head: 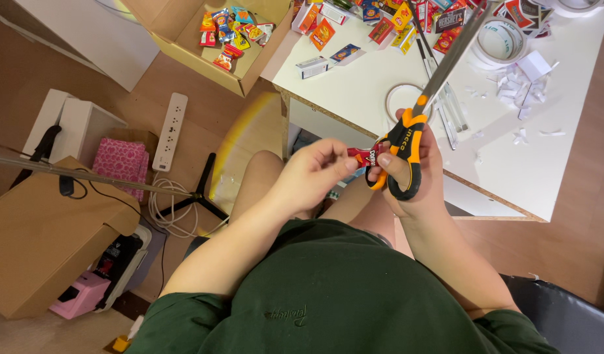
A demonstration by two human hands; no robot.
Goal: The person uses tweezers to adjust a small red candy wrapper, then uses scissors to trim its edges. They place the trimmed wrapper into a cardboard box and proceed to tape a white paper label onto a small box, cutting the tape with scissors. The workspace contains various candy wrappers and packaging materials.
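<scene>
White table [407,85] across the upper right of the frame, near edge slanting from upper centre down to the right, corner at right of centre. Both hands held off the table, just below that edge and above the lap, with open air around them; floor to the left crowded with a brown box [43,236], a white power strip [170,131], coiled cable [174,210] and a pink patterned bag [120,160].

Left hand [312,174] at centre, fingers curled narrow, pinching a small red packet [365,156] between thumb and fingertips. Right hand [413,174] just beside it, closed through the orange-and-black handles of scissors [407,137], grey blades pointing up to the upper right over the table, blurred. Packet touching the scissors near the pivot.

On the table: tape rolls [502,42], white paper scraps [521,85], many small colourful packets [380,29] along the top edge. Open cardboard box [243,82] with more packets at upper centre, beside the table.

Blades' state hard to tell from blur; blade tips cut off at the top. Most of the red packet hidden by fingers. Table cut off at top and right.
</scene>
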